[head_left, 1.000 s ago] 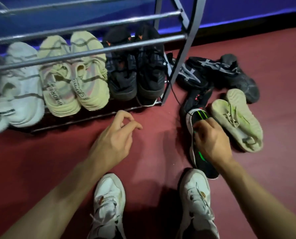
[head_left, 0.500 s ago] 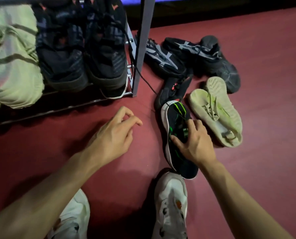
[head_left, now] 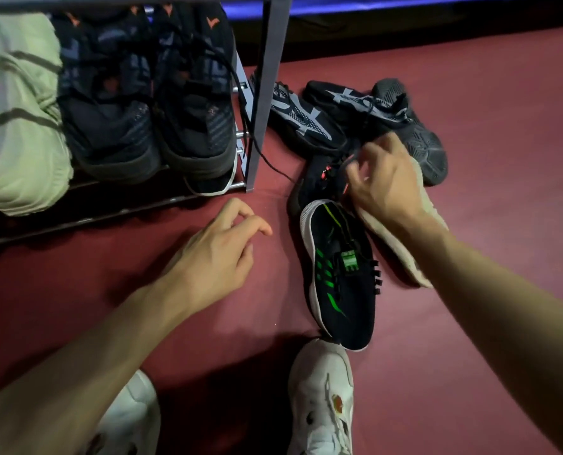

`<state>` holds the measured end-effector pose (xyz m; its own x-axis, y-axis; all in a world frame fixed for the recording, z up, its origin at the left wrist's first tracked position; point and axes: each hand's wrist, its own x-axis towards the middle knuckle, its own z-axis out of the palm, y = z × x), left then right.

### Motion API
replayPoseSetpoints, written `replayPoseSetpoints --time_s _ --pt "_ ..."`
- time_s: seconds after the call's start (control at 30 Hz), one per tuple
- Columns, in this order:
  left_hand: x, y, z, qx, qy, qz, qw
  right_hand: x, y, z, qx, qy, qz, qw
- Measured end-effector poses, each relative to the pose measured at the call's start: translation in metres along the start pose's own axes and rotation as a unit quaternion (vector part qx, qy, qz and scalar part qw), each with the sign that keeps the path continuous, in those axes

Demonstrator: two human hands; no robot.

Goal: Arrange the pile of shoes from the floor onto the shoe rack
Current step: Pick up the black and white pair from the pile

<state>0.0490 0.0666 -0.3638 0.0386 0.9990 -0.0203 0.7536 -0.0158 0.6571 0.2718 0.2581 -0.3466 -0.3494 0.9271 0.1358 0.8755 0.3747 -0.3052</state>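
A black shoe with green stripes (head_left: 342,280) lies upright on the red floor, untouched. Beyond it my right hand (head_left: 383,178) reaches onto a black shoe with red accents (head_left: 319,177), fingers curled at its laces; whether it grips is unclear. A cream shoe (head_left: 395,239) lies partly under my right wrist. Two black-and-grey shoes (head_left: 301,118) (head_left: 404,119) lie further back. My left hand (head_left: 214,254) hovers over the floor, fingers loosely apart, empty. The rack's post (head_left: 270,93) stands at the pile's left, with two dark shoes (head_left: 148,103) on the bottom shelf.
A pale green shoe (head_left: 14,126) sits at the left of the bottom shelf. My own white sneakers (head_left: 322,399) (head_left: 129,418) stand on the floor at the near edge. A loose black lace (head_left: 267,159) trails from the rack onto the floor.
My right hand left the green-striped shoe and moved forward onto the black shoe with red accents. The view shifted down and right; my left hand stayed put.
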Motion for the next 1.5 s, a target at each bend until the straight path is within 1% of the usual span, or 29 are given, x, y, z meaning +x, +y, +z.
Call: replayPoseSetpoints --time_s 0.07,0.13,0.2,0.23,0.27,0.3,0.43,0.47,0.53,0.6,0.67,0.7,0.8,0.87,1.0,1.07,1.1,1.17,1.23,1.3,1.33,1.4,1.5 --pt "0.006 0.003 -0.004 0.003 -0.001 0.004 1.0 0.034 -0.005 0.005 -0.011 -0.038 -0.002 0.999" --pt "0.014 0.008 -0.008 0.003 0.0 0.014 1.0 0.064 -0.01 0.017 -0.041 -0.131 0.006 0.991" --pt "0.025 0.013 -0.011 -0.004 0.0 0.029 1.0 0.084 -0.013 0.033 -0.101 -0.24 0.013 0.965" --pt "0.03 0.015 -0.012 -0.006 -0.001 0.039 0.999 0.088 -0.015 0.042 -0.128 -0.281 0.014 0.951" --pt "0.035 0.017 -0.014 -0.007 -0.002 0.049 0.999 0.09 -0.016 0.051 -0.145 -0.302 0.019 0.942" --pt "0.04 0.017 -0.015 -0.006 -0.002 0.06 0.998 0.089 -0.016 0.059 -0.15 -0.303 0.029 0.941" --pt "0.053 0.018 -0.018 0.022 0.001 0.087 0.996 0.087 -0.013 0.068 -0.127 -0.22 0.042 0.966" --pt "0.055 0.017 -0.019 0.028 0.002 0.088 0.996 0.09 -0.011 0.066 -0.121 -0.212 0.041 0.969" --pt "0.059 0.016 -0.02 0.031 -0.001 0.089 0.996 0.096 -0.005 0.056 -0.136 -0.218 0.027 0.966" --pt "0.061 0.016 -0.02 0.03 -0.005 0.088 0.996 0.101 0.0 0.047 -0.168 -0.225 -0.007 0.96" --pt "0.06 0.016 -0.018 0.028 -0.004 0.087 0.996 0.104 0.004 0.04 -0.226 -0.228 -0.039 0.946" --pt "0.06 0.017 -0.017 0.029 -0.003 0.085 0.996 0.106 0.01 0.035 -0.253 -0.23 -0.035 0.939" --pt "0.058 0.018 -0.013 0.028 0.0 0.072 0.997 0.113 0.036 0.016 -0.266 -0.28 0.026 0.922" --pt "0.058 0.019 -0.01 0.025 0.004 0.064 0.998 0.118 0.052 0.003 -0.275 -0.315 0.038 0.908" --pt "0.06 0.026 -0.008 0.005 0.02 0.041 0.999 0.13 0.07 -0.003 -0.334 -0.383 -0.024 0.861" --pt "0.062 0.031 -0.009 0.001 0.027 0.032 0.999 0.131 0.071 0.003 -0.356 -0.395 -0.05 0.846" --pt "0.063 0.032 -0.01 -0.001 0.029 0.03 0.999 0.129 0.067 0.005 -0.361 -0.391 -0.056 0.845" --pt "0.065 0.032 -0.011 -0.006 0.032 0.023 0.999 0.118 0.06 0.009 -0.337 -0.38 -0.062 0.86" --pt "0.064 0.031 -0.012 -0.015 0.032 0.016 0.999 0.1 0.057 0.008 -0.271 -0.35 -0.047 0.896" --pt "0.061 0.029 -0.013 -0.022 0.028 0.016 0.999 0.078 0.061 0.006 -0.186 -0.285 -0.045 0.939" --pt "0.059 0.029 -0.012 -0.02 0.026 0.016 0.999 0.066 0.063 0.004 -0.156 -0.245 -0.054 0.955" --pt "0.056 0.029 -0.009 -0.012 0.024 0.015 1.0 0.042 0.059 -0.002 -0.112 -0.191 -0.07 0.973" --pt "0.054 0.033 -0.004 -0.008 0.015 0.011 1.0 0.018 0.038 -0.014 -0.042 -0.163 -0.123 0.978"
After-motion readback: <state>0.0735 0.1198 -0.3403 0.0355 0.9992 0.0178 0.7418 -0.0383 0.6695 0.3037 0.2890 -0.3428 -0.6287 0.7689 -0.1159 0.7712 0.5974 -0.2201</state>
